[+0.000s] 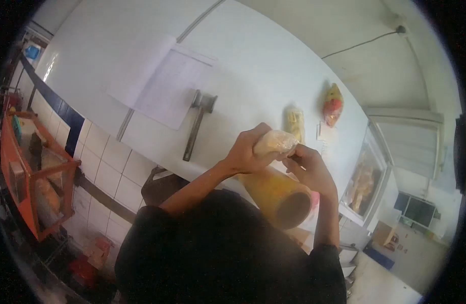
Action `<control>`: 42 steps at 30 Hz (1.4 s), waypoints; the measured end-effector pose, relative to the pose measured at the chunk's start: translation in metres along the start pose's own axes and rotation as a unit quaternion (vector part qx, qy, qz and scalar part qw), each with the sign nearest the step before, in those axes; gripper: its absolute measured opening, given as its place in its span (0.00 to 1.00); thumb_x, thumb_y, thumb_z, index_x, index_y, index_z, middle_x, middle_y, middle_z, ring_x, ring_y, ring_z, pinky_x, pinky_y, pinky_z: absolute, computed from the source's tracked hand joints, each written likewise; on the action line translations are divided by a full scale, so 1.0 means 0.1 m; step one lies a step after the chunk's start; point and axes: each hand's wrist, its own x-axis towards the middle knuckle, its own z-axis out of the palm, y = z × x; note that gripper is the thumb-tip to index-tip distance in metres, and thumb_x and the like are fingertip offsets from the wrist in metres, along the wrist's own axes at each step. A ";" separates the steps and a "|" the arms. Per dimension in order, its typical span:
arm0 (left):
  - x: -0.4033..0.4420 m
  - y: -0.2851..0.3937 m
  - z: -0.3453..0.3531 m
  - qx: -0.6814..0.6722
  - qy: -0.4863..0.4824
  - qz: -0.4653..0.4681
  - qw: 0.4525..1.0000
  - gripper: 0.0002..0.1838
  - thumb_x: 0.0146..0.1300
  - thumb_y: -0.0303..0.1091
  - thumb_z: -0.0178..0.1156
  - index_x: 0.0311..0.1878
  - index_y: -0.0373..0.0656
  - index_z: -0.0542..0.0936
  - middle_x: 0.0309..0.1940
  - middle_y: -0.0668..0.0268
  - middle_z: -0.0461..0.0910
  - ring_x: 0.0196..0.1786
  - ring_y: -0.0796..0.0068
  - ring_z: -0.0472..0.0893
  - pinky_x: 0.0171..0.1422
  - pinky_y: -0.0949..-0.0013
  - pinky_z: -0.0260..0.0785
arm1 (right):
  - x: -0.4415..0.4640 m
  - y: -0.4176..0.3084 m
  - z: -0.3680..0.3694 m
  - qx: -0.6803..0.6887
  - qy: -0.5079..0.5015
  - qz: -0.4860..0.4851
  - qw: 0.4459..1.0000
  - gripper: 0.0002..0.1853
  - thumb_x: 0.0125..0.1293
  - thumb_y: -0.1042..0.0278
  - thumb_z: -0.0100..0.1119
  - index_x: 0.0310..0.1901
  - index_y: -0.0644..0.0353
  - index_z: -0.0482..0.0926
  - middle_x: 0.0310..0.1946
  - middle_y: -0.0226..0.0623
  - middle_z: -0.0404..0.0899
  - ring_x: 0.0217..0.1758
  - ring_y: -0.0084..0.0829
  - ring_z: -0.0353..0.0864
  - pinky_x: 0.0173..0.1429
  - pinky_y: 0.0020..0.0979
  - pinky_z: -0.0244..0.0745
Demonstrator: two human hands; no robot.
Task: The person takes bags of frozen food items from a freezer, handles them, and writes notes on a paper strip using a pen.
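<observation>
a pale, plastic-wrapped bundle (pixel 274 143) is gripped in the left hand (pixel 248 148) over the white table (pixel 248 66); its right end is met by the curled fingers of the right hand (pixel 308 166), though whether it is pinched there cannot be told. beneath the hands a yellow roll (pixel 266 195) is seen. a metal hammer (pixel 196 124) is laid near the papers (pixel 164 86), and two wrapped packages (pixel 333 105) are placed beyond the hands.

On your table (pixel 248 66), left: papers (pixel 164 88), beside a hammer (pixel 195 126). Farther right lay two packets (pixel 333 105), near each other; a roll (pixel 266 192) lay before you.
</observation>
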 end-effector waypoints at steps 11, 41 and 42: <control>0.18 0.15 0.07 0.148 0.034 0.014 0.988 0.21 0.57 0.43 0.75 0.47 0.41 0.83 0.42 0.56 0.85 0.43 0.46 0.85 0.47 0.52 0.78 | 0.00 -0.01 -0.03 -0.090 0.079 -0.064 0.991 0.06 0.71 0.77 0.64 0.46 0.68 0.84 0.33 0.36 0.86 0.36 0.19 0.83 0.42 0.27 0.80; 0.52 0.03 0.32 0.226 0.144 -0.039 0.963 0.16 0.64 0.40 0.69 0.50 0.41 0.82 0.35 0.54 0.88 0.40 0.52 0.89 0.46 0.57 0.80 | -0.56 -0.70 0.11 -0.277 0.010 -0.070 0.958 0.49 0.42 0.44 0.85 0.61 0.67 0.73 0.58 0.53 0.76 0.54 0.53 0.84 0.58 0.43 0.81; 0.56 0.01 0.35 0.217 0.161 -0.020 0.963 0.16 0.63 0.40 0.69 0.47 0.40 0.81 0.33 0.53 0.87 0.38 0.47 0.88 0.43 0.53 0.79 | -0.57 -0.69 0.13 -0.300 0.016 -0.042 0.953 0.52 0.37 0.44 0.86 0.61 0.67 0.73 0.59 0.55 0.76 0.54 0.55 0.84 0.57 0.44 0.81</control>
